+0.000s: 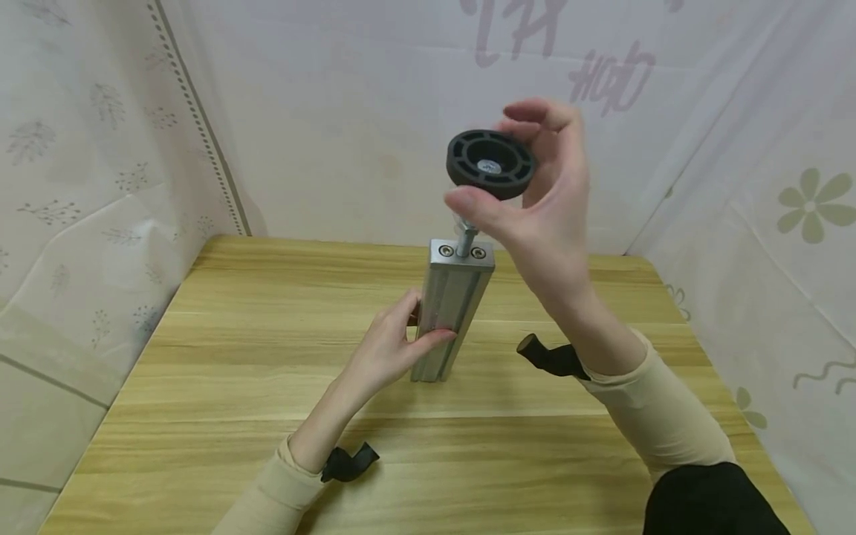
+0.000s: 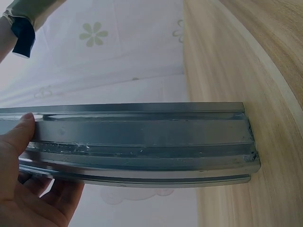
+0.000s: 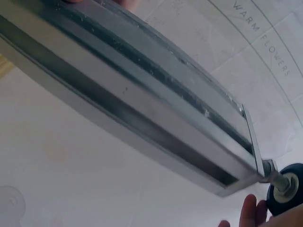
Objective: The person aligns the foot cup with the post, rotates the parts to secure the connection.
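A silver metal profile leg [image 1: 449,305] stands upright on the wooden table, with an end plate [image 1: 461,255] and two screws at its top. Wrapped around its side is my left hand [image 1: 391,343], thumb across the front face. A threaded stem [image 1: 466,242] rises from the end plate to a black round levelling foot [image 1: 458,169]. My right hand [image 1: 555,200] holds the foot by its rim, thumb at the near edge and fingers behind. In the right wrist view, fingertips [image 3: 248,210] show beside the foot [image 3: 278,207]. The left wrist view shows the profile's grooved side [image 2: 142,132].
The wooden table [image 1: 221,357] reaches back to patterned white cloth [image 1: 348,134] hanging behind and at both sides. Black straps [image 1: 551,358] stick out from both wrists over the table.
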Motion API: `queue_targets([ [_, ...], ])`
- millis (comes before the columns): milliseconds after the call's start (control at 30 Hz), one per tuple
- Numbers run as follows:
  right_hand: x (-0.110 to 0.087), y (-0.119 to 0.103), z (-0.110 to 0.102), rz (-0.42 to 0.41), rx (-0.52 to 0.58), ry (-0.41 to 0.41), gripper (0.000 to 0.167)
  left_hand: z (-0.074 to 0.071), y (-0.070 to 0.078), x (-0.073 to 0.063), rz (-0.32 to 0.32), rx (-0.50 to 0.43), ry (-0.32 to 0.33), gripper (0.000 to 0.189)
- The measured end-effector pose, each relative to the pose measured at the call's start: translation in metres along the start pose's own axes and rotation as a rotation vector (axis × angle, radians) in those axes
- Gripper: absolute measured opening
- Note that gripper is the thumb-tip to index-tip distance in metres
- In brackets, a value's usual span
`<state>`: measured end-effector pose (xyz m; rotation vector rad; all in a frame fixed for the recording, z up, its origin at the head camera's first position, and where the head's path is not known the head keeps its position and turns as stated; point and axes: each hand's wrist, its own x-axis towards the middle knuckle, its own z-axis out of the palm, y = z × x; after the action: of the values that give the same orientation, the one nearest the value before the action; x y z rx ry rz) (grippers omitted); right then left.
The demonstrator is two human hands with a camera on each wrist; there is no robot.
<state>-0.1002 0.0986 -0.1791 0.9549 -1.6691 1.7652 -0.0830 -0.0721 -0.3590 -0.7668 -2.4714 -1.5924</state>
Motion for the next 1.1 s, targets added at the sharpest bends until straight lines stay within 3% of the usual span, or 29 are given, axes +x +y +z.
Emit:
queue_targets([
  [133,0.006,0.001,-0.007,0.114,0.212,-0.105,0.089,0.001,0.001,0.0,0.007,0.007,0.002,0.045],
  [233,0.012,0.007,-0.017,0.234,0.439,-0.209,0.088,0.001,0.001,0.0,0.014,0.013,0.005,0.046],
  [367,0.02,0.02,-0.029,0.344,0.637,-0.355,0.088,0.001,0.001,0.0,0.018,0.01,0.007,0.046],
  [533,0.027,0.035,-0.033,0.399,0.783,-0.49,0.088,0.001,0.0,0.0,0.012,0.01,0.003,0.045],
  [700,0.031,0.041,-0.03,0.401,0.867,-0.592,0.079,0.001,0.001,0.0,0.0,0.012,-0.004,0.044],
  [867,0.029,0.044,-0.03,0.346,0.888,-0.584,0.069,0.001,0.0,0.0,-0.003,0.019,-0.004,0.044],
  [1100,0.023,0.037,-0.028,0.291,0.768,-0.435,0.068,0.001,0.0,0.0,0.018,0.015,0.011,0.044],
])
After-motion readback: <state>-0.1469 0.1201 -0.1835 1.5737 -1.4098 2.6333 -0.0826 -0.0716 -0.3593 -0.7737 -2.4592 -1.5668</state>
